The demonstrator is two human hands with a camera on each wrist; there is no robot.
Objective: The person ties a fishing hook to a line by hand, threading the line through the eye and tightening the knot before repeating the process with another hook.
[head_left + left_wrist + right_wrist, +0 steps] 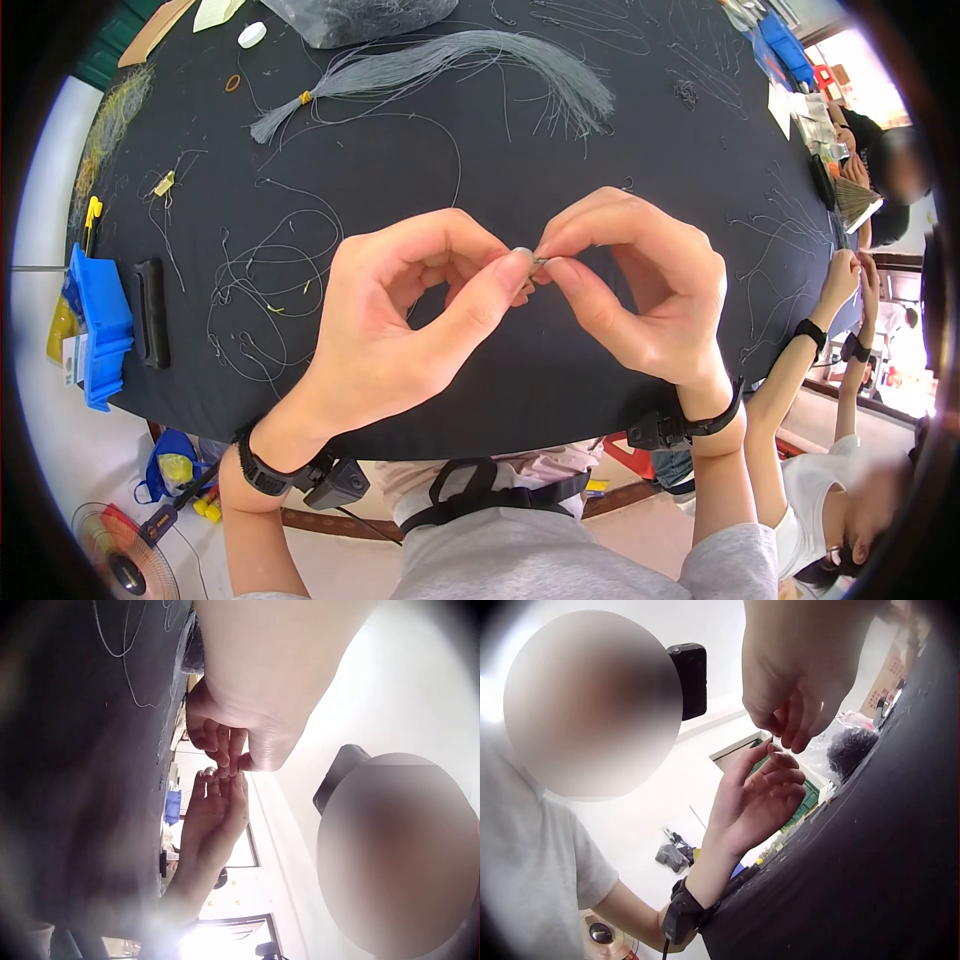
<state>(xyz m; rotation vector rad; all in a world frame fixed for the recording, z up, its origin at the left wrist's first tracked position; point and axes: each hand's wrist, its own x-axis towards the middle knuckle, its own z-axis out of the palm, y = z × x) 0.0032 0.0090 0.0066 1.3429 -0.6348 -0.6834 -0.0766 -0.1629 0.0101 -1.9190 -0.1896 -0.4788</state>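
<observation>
Both hands meet over the middle of the black-covered table, fingertips almost touching. My left hand [420, 300] pinches a thin, dark little piece [541, 262] between thumb and index finger. From the other side my right hand [640, 280] pinches the same piece; the fingertips hide most of it, and I cannot tell its kind. Beyond the hands lies a long bundle of grey fishing line [450, 70], tied near its left end with a yellow band [306, 97]. Loose looped lines with small hooks [270, 270] lie left of my left hand.
More hooked lines [785, 220] lie at the right, with a small dark pile of hooks [685, 92] farther back. A clear plastic bag [360, 20] sits at the far edge. At left are a blue bin [100, 320] and a black case [151, 313]. Another person's hands [845, 280] work at the right.
</observation>
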